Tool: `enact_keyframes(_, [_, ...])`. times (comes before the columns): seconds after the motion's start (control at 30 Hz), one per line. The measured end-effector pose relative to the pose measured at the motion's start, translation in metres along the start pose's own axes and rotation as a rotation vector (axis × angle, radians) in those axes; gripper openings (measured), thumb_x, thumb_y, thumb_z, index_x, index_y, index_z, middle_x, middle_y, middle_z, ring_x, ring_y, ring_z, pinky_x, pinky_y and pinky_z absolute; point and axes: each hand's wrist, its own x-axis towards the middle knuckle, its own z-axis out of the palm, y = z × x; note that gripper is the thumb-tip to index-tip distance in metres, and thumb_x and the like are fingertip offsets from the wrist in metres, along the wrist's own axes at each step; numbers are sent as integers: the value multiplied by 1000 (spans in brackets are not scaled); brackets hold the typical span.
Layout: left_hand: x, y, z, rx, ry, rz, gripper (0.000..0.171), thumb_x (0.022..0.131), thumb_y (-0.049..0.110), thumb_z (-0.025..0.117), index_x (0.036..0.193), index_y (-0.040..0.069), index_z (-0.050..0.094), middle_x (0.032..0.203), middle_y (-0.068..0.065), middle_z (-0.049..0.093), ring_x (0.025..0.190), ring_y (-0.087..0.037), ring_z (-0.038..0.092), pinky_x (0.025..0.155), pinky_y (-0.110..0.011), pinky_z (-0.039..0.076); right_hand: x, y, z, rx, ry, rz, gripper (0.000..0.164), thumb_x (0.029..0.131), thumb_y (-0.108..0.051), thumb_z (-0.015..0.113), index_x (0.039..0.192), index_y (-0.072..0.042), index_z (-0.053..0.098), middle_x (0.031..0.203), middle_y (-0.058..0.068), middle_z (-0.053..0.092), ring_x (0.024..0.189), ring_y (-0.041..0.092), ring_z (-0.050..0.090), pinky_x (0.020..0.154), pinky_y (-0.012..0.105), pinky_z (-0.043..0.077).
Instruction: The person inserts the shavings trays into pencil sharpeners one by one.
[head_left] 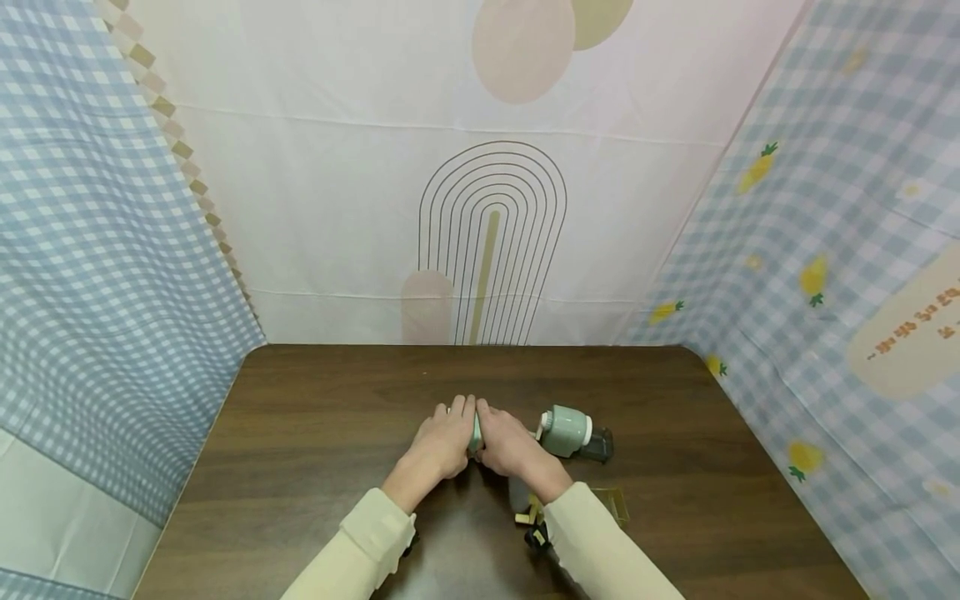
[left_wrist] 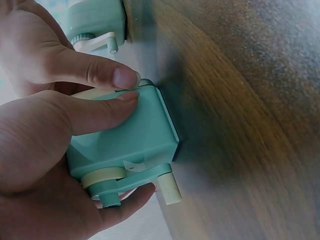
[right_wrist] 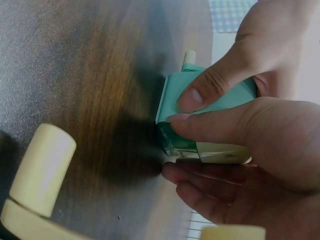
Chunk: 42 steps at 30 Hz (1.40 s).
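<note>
Both hands hold a teal hand-crank pencil sharpener [head_left: 475, 435] [left_wrist: 125, 142] [right_wrist: 225, 95] just above the tabletop. My left hand [head_left: 441, 443] [left_wrist: 35, 145] grips its crank side, thumb on the teal body and a finger curled under near the crank [left_wrist: 131, 180]. My right hand [head_left: 513, 442] [right_wrist: 280, 142] pinches the other end, its thumb by a dark, see-through drawer [right_wrist: 175, 142] and cream part [right_wrist: 222, 152]. The two thumbs lie side by side. In the head view the hands cover most of the sharpener.
Right of the hands lies another green crank sharpener [head_left: 567, 431] with a dark drawer [head_left: 597, 446] at its end. Yellow and black parts [head_left: 534, 525] and a yellow see-through piece [head_left: 613, 505] lie around the right forearm. A cloth [head_left: 337, 250] hangs behind the brown table [head_left: 315, 433].
</note>
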Motion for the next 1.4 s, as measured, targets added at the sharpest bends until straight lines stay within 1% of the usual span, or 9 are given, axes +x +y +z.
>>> enact_keyframes(0.27, [-1, 1, -1, -3, -12, 4, 90, 89, 20, 80, 158, 0, 27, 150, -18, 39, 120, -38, 52, 83, -44, 58, -2, 1, -2, 26, -14, 8, 77, 90, -11, 77, 151, 4, 33, 136, 21, 60, 115, 30, 63, 92, 43, 56])
enact_keyframes(0.43, [-2, 2, 0, 1, -7, 18, 88, 89, 20, 79, 158, 0, 27, 150, -18, 40, 118, -37, 52, 82, -43, 58, -5, 2, -1, 59, -29, 28, 84, 90, -16, 79, 154, 2, 29, 143, 22, 55, 120, 33, 60, 96, 46, 54])
enact_keyframes(0.67, [-3, 3, -3, -4, -13, 13, 88, 90, 19, 78, 158, 0, 25, 151, -19, 41, 122, -38, 52, 90, -46, 56, -10, 3, -3, 90, -40, 46, 93, 90, -26, 79, 159, 0, 22, 158, 25, 37, 137, 41, 44, 109, 54, 45])
enact_keyframes(0.87, [-3, -1, -4, -27, -7, 24, 93, 89, 20, 80, 160, 1, 23, 154, -17, 41, 125, -37, 52, 93, -45, 56, -14, 1, -9, 67, -60, 56, 96, 91, -31, 78, 161, -1, 19, 161, 25, 32, 141, 44, 37, 113, 56, 39])
enact_keyframes(1.03, [-5, -6, -6, -88, 12, 33, 98, 87, 28, 83, 161, 6, 22, 155, -17, 41, 133, -39, 45, 102, -54, 50, -22, -2, -20, 54, -66, 34, 96, 93, -40, 74, 162, -4, 18, 162, 24, 29, 143, 44, 33, 114, 60, 36])
enact_keyframes(1.13, [-9, -9, -15, -146, -3, 33, 99, 87, 35, 82, 162, 10, 22, 157, -17, 38, 141, -41, 35, 107, -60, 44, -28, -1, -29, 34, -51, 14, 95, 93, -46, 72, 162, -7, 19, 163, 22, 30, 143, 45, 33, 112, 63, 36])
enact_keyframes(1.23, [-14, -12, -30, -194, -19, 39, 96, 88, 38, 80, 162, 13, 24, 160, -18, 34, 146, -43, 28, 110, -64, 39, -34, 2, -40, 10, -26, 10, 94, 92, -49, 72, 162, -9, 23, 162, 21, 30, 143, 45, 34, 112, 65, 35])
enact_keyframes(1.3, [-17, -13, -41, -207, -13, 43, 94, 89, 40, 79, 162, 14, 26, 162, -18, 31, 147, -43, 24, 111, -65, 37, -38, 5, -47, -6, -4, 12, 94, 92, -50, 73, 162, -10, 24, 163, 21, 30, 143, 45, 33, 111, 66, 35])
enact_keyframes(1.4, [-22, -15, -53, -196, 26, 29, 94, 90, 47, 75, 162, 15, 25, 164, -18, 27, 149, -43, 20, 113, -65, 34, -44, 9, -57, -18, 32, 15, 96, 91, -53, 72, 162, -10, 24, 164, 20, 27, 145, 43, 29, 110, 68, 35])
